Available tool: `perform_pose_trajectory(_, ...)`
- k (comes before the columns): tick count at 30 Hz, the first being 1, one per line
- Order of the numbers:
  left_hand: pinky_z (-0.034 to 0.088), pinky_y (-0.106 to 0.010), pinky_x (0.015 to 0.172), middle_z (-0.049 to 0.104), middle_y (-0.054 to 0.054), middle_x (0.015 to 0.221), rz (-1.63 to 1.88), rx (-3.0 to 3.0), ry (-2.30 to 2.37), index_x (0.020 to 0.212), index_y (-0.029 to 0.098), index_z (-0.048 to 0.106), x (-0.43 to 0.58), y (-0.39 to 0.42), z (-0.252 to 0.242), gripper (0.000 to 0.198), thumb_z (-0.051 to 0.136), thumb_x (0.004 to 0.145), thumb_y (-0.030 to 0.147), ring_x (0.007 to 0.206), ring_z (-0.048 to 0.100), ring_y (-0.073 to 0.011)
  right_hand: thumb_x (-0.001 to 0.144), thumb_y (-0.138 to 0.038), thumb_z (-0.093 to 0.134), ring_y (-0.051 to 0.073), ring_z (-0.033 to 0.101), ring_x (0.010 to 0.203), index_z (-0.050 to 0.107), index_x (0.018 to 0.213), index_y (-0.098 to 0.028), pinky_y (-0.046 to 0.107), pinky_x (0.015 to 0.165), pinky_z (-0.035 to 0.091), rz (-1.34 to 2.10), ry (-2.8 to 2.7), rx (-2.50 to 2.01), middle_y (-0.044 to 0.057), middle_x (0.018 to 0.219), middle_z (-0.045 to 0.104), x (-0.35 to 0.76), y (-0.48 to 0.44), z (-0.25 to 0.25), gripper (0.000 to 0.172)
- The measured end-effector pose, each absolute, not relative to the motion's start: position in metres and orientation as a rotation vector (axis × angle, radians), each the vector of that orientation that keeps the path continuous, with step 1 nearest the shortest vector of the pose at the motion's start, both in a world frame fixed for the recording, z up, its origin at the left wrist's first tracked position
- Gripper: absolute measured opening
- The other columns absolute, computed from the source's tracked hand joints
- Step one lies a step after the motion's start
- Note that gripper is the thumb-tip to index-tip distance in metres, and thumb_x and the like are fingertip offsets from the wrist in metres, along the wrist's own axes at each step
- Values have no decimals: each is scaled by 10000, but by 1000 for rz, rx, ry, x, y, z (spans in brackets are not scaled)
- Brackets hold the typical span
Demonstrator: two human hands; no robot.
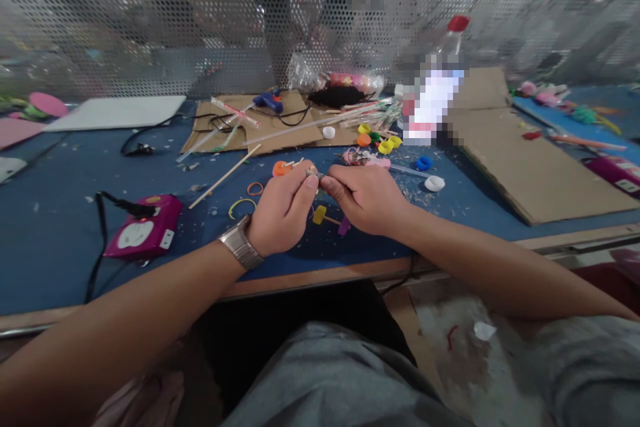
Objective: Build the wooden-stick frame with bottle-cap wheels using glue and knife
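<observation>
My left hand (283,210), with a metal watch (241,243) at its wrist, pinches a small greyish piece (315,173) whose kind I cannot make out. Thumb to thumb, my right hand (367,199) closes on the other side of the same piece. Fingers cover most of it. Just behind my left hand lies an orange bottle cap (281,168). Below the hands are a yellow piece (319,215) on a thin stick and a purple piece (344,226). Pink scissors handles (373,160) rest behind my right hand.
A magenta power box (145,227) with a black cord sits at left. Behind are a blue glue gun (269,101) on cardboard (287,123), clear glue sticks, several coloured caps (385,146) and a red-topped bottle (457,25). More cardboard (525,167) lies right; a wooden stick (225,176) lies left.
</observation>
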State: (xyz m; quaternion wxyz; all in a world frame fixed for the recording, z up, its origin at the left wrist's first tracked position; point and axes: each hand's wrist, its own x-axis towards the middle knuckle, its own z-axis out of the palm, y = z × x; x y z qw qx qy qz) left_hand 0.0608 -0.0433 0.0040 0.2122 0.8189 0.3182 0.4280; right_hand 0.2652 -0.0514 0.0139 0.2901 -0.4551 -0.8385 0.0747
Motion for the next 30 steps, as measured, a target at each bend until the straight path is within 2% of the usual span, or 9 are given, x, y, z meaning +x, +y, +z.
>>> perform_pose_trajectory(4, 327, -353, 631, 492, 13, 695, 1212, 2308, 920, 798, 234, 470, 62, -44, 4, 393, 389, 1170, 333, 615, 439, -167, 1129, -741, 200, 176, 499, 662, 520, 792, -233, 339, 620, 216, 199, -2231, -1212, 23, 690, 582, 266, -53, 15, 689)
perform_pose_trajectory(9, 299, -346, 596, 481, 18, 660, 1229, 2329, 960, 789, 237, 461, 62, -46, 4, 442, 399, 1183, 427, 582, 426, -161, 1129, -742, 198, 178, 498, 658, 540, 805, -233, 340, 625, 224, 200, -2226, -1203, 25, 691, 583, 266, -53, 15, 693)
perform_pose_trajectory(15, 311, -336, 581, 493, 18, 653, 1227, 2319, 927, 763, 229, 468, 62, -45, 5, 512, 380, 1190, 497, 567, 448, -149, 1134, -733, 219, 158, 432, 611, 505, 787, -234, 343, 629, 227, 245, -2164, -1200, 9, 678, 561, 266, -54, 18, 671)
perform_pose_trajectory(20, 336, -336, 599, 494, 19, 704, 1221, 2297, 921, 828, 236, 470, 63, -44, 4, 447, 419, 1174, 514, 603, 450, -159, 1127, -747, 234, 161, 440, 627, 496, 776, -233, 336, 629, 228, 271, -2171, -1194, 7, 671, 547, 268, -51, 17, 675)
perform_pose_trajectory(25, 359, -352, 642, 533, 6, 736, 1177, 2288, 905, 926, 232, 537, 61, -42, 1, 389, 425, 1166, 516, 653, 487, -184, 1122, -753, 240, 169, 481, 644, 552, 766, -222, 337, 639, 234, 273, -2255, -1200, 26, 688, 599, 268, -50, 15, 712)
perform_pose_trajectory(30, 324, -362, 641, 510, 4, 717, 1175, 2254, 901, 850, 234, 498, 60, -43, 3, 416, 399, 1177, 471, 640, 449, -181, 1129, -741, 229, 173, 483, 656, 560, 786, -226, 339, 642, 234, 246, -2239, -1192, 23, 692, 598, 268, -50, 14, 702)
